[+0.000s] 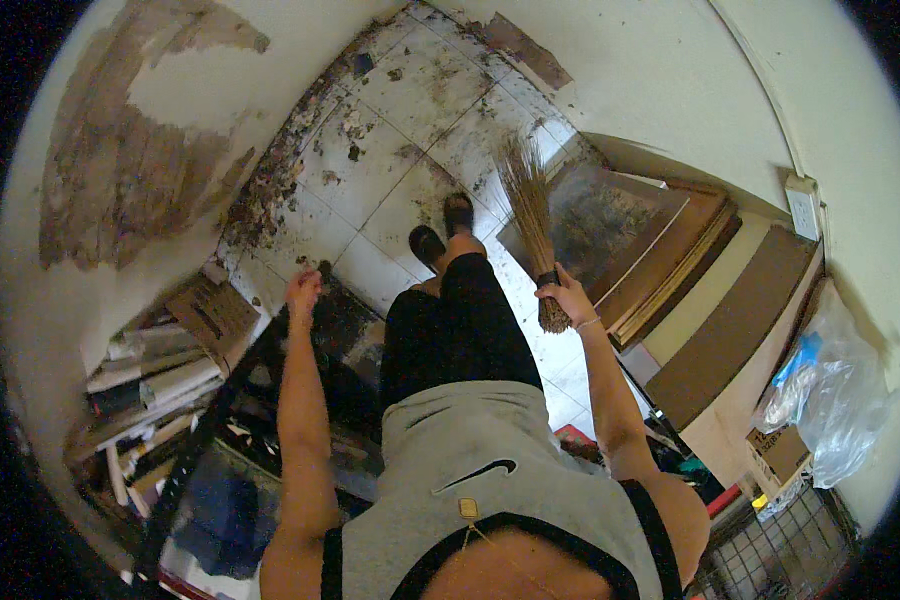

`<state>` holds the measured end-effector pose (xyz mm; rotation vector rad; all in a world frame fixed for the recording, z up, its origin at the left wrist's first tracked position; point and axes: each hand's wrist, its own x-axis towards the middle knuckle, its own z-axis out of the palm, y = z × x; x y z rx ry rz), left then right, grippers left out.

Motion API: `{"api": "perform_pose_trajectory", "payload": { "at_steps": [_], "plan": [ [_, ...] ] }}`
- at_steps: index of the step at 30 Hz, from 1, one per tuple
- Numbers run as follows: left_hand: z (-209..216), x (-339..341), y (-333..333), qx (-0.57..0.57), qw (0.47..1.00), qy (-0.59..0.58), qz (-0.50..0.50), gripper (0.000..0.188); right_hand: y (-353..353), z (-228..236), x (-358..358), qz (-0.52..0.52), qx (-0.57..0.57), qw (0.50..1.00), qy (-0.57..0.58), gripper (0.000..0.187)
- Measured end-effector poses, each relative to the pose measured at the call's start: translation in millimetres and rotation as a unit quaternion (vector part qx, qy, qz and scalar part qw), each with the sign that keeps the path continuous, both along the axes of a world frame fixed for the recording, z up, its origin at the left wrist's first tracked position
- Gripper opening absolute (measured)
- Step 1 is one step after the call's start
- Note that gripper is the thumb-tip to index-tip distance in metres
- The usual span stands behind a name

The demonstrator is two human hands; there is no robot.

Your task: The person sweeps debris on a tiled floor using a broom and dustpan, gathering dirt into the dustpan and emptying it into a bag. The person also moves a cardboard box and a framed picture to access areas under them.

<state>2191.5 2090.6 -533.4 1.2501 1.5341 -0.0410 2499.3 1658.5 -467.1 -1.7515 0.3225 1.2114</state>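
My right hand (571, 297) is wrapped round the bound lower part of a stick broom (530, 205). The broom's brown bristles fan out away from me, and its thick cut end sticks out below my fist. Out to the left, my left hand (304, 288) is closed, fingers curled, with a small dark bit by the fingertips that I cannot make out. Ahead of my feet lies a white tiled floor (390, 190), strewn with dark dirt and flakes, heaviest along the left wall.
Framed panels and boards (660, 250) lean against the right wall, beside a clear plastic bag (845, 390) and a wire rack (780, 550). To the left stand a cardboard box (213, 318), stacked papers (175, 382) and a dark-framed shelf (195, 440). The left wall (140, 150) is peeling.
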Motion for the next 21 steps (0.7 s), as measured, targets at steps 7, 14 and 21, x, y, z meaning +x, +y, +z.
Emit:
{"api": "perform_pose_trajectory", "payload": {
  "at_steps": [7,14,21],
  "plan": [
    [-44,146,104,0.098,0.975,-0.022,-0.197,0.029,2,-70,9,0.062,-0.059,0.995,0.054,0.084],
    [-180,251,196,0.233,0.89,0.086,-0.381,0.04,27,-89,-28,0.025,-0.175,0.971,0.162,0.087],
    [-347,390,299,0.306,0.8,0.21,-0.473,0.055,28,-108,-77,0.083,-0.177,0.959,0.206,0.053]
  ]
}}
